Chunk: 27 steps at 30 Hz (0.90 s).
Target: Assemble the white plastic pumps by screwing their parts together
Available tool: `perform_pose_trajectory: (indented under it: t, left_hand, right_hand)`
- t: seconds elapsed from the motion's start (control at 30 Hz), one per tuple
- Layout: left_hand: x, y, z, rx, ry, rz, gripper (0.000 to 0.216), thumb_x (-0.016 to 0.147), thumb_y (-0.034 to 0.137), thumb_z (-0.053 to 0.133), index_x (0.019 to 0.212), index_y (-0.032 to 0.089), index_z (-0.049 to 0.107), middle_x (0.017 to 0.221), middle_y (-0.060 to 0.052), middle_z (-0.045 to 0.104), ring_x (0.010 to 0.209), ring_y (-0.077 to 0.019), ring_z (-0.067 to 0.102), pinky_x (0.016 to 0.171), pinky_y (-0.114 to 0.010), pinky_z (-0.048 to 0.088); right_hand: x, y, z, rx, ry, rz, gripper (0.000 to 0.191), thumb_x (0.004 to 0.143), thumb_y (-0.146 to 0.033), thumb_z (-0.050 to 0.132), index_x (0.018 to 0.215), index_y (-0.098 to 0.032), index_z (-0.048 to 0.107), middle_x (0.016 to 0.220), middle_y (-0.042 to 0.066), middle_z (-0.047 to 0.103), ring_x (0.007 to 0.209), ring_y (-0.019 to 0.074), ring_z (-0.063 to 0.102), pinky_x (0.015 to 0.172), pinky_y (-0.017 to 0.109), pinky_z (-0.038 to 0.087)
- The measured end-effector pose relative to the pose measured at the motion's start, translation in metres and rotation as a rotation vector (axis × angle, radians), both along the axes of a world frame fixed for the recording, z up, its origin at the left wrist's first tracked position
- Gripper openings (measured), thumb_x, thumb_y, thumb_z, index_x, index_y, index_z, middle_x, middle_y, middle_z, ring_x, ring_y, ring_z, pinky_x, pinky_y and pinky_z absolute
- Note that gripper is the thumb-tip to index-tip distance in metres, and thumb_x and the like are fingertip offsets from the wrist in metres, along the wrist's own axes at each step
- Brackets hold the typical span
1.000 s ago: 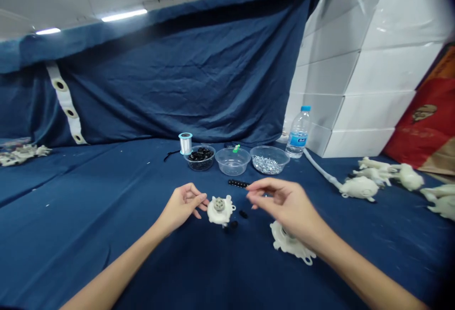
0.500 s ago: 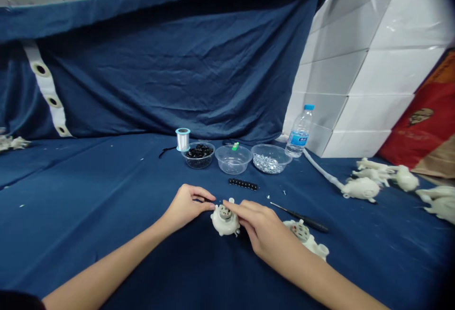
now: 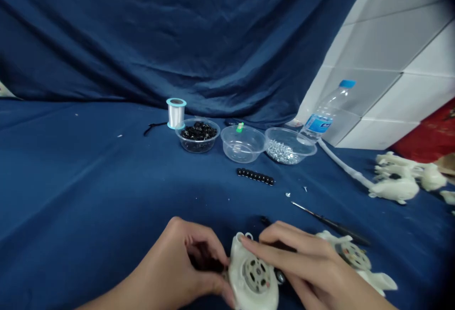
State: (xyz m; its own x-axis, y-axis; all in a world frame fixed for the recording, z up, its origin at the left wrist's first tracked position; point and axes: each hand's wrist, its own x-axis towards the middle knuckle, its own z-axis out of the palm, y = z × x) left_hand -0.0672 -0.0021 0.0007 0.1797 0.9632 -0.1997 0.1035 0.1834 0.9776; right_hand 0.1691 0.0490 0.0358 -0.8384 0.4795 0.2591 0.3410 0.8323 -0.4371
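A white plastic toy-like housing [image 3: 237, 277] with a round, slotted grey disc [image 3: 256, 275] in it is near the bottom edge. My left hand [image 3: 185, 262] pinches its left side between thumb and fingers. My right hand [image 3: 305, 262] grips it from the right, the index finger laid along its upper edge by a short tube. A shiny dark ball-like bit [image 3: 280, 277] shows at the housing's right side. Beyond my right fingers is a small black piece [image 3: 265, 221]. Part of the housing is cut off by the frame edge.
Clear bowls hold black pieces [image 3: 199, 132] and silver screws [image 3: 282, 152]; a third bowl [image 3: 243, 146] has a green tag. Around them are a thread spool [image 3: 176, 114], water bottle [image 3: 320, 123], black bead strip [image 3: 255, 176], screwdriver [image 3: 330, 222], second housing [image 3: 377, 279] and white parts [image 3: 394, 189].
The view has dipped and come closer to the table. Between my hands, the housing has turned and tilted; my left fingers, formerly at its upper left, now clasp its side.
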Motion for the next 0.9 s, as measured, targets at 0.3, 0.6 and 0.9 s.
perform_pose_trajectory:
  t: [0.3,0.6,0.9]
  left_hand:
    - [-0.01,-0.016,0.0,0.08,0.074,-0.163,0.023,0.073,0.01,0.079,0.082,0.031,0.081,0.084,0.005,0.074,0.073,-0.0117,0.069,0.064,-0.017,0.049]
    - [-0.004,-0.025,-0.003,0.299,0.145,-0.09,0.032,0.079,0.007,0.063,0.088,0.031,0.08,0.087,0.003,0.07,0.075,-0.0106,0.068,0.067,-0.018,0.052]
    - [-0.003,-0.023,-0.003,0.374,0.267,-0.06,0.028,0.069,0.004,0.067,0.084,0.026,0.073,0.076,0.007,0.072,0.058,-0.008,0.063,0.053,-0.014,0.047]
  right_hand:
    - [0.004,0.001,-0.003,0.028,-0.013,0.027,0.057,0.091,0.0,0.043,0.137,-0.031,0.057,0.107,0.007,0.066,0.089,0.0172,0.068,0.067,0.024,0.054]
    - [0.004,-0.001,-0.004,0.076,0.044,0.009,0.056,0.092,0.0,0.043,0.136,-0.032,0.056,0.111,0.004,0.065,0.096,0.0164,0.067,0.063,0.022,0.054]
    - [-0.019,0.002,0.033,-0.391,0.259,-0.233,0.039,0.086,-0.016,0.075,0.117,-0.039,0.067,0.09,-0.005,0.073,0.075,0.0113,0.071,0.066,0.016,0.061]
